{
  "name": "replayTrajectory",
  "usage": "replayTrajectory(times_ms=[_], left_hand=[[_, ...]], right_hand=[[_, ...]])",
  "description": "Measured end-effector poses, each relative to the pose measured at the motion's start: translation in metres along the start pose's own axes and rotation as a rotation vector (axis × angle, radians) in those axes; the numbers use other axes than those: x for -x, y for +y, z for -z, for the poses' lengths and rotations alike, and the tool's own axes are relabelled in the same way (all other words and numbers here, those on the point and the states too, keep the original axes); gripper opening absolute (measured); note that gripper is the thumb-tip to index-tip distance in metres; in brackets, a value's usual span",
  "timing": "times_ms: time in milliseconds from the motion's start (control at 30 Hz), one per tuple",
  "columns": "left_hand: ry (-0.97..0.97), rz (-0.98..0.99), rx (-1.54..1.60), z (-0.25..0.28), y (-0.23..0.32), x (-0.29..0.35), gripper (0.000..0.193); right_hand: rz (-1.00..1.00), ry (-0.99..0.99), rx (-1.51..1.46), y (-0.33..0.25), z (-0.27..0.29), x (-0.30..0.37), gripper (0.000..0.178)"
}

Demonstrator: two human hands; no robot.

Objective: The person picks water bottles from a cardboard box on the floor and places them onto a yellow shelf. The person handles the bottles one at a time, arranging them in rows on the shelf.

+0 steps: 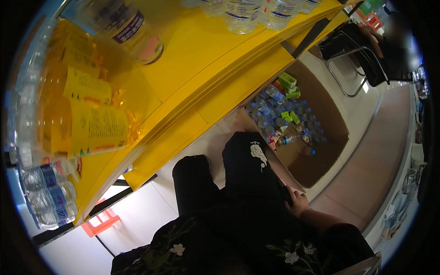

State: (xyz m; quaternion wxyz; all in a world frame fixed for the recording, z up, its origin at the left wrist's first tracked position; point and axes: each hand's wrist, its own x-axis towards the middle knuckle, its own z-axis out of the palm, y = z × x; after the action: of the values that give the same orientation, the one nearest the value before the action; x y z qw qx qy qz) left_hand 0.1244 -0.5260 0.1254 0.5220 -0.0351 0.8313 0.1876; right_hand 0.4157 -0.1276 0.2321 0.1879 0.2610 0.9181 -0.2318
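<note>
The head view shows the right hand [298,200] resting on the person's dark trouser leg [250,169], fingers curled loosely and grasping nothing that I can make out. The left hand is out of sight. At about one o'clock from that hand, a cardboard box [327,117] sits on the floor, holding water bottles [268,107] and green cartons [288,82]. At ten o'clock, a yellow tabletop [201,68] carries orange drink bottles [82,123] and more clear bottles [50,197].
</note>
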Motion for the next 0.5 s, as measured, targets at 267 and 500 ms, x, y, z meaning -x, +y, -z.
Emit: replayTrajectory(times_ms=[267,500], left_hand=[[-0.022,-0.001,-0.031,0.01,0.017,0.001,0.023],[-0.026,0.003,-0.02,0.002,-0.001,0.006,0.022]], right_hand=[[-0.019,0.045,0.041,-0.008,-0.01,0.014,0.071],[0.003,0.063,0.115,-0.006,-0.042,0.048,0.078]])
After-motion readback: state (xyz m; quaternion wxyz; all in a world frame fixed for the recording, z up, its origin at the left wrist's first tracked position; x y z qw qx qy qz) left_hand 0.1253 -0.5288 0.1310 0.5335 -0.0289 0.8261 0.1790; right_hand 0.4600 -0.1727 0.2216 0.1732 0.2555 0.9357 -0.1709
